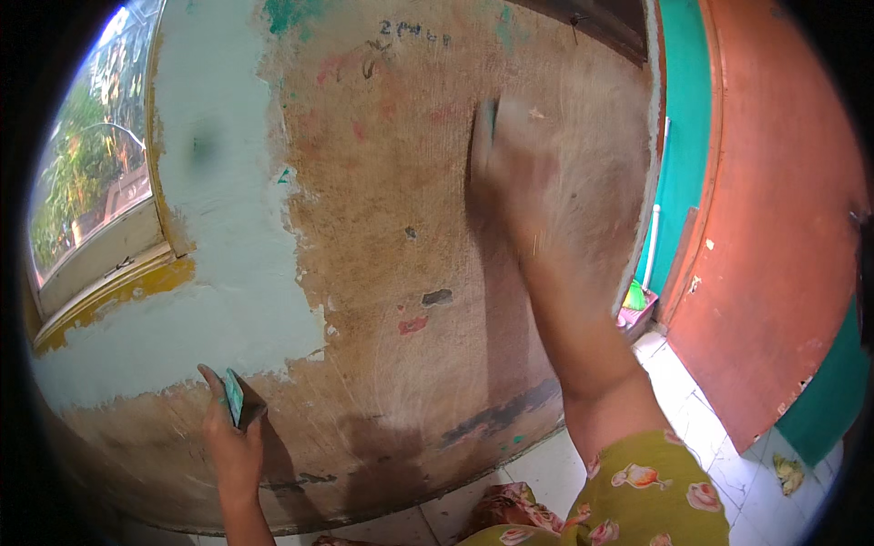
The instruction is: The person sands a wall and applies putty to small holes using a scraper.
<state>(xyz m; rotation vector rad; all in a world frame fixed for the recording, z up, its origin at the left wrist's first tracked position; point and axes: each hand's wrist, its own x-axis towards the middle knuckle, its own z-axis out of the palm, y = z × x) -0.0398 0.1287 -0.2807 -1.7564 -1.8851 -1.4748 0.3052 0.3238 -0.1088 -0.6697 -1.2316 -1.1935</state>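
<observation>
Before me stands a wall [382, 225] with bare brown plaster, scuffed and marked with red and green paint traces. A pale, smooth coat [225, 300] covers its left part and ends in a ragged edge. At the lower left, my left hand [232, 437] grips a flat, green-smeared piece [234, 397], perhaps a scraper blade, close to the bare plaster. Higher up on the right, my right hand [526, 164] is blurred against the wall. It holds a flat tool [485, 140] with a greenish edge; the blur hides its exact kind.
A window [95, 150] with a yellow-painted frame lies at the left. To the right are a reddish-brown door [778, 205] and a teal wall [685, 102]. White floor tiles [546, 464] run along the wall's foot. A crumpled yellowish thing [788, 474] lies on the floor.
</observation>
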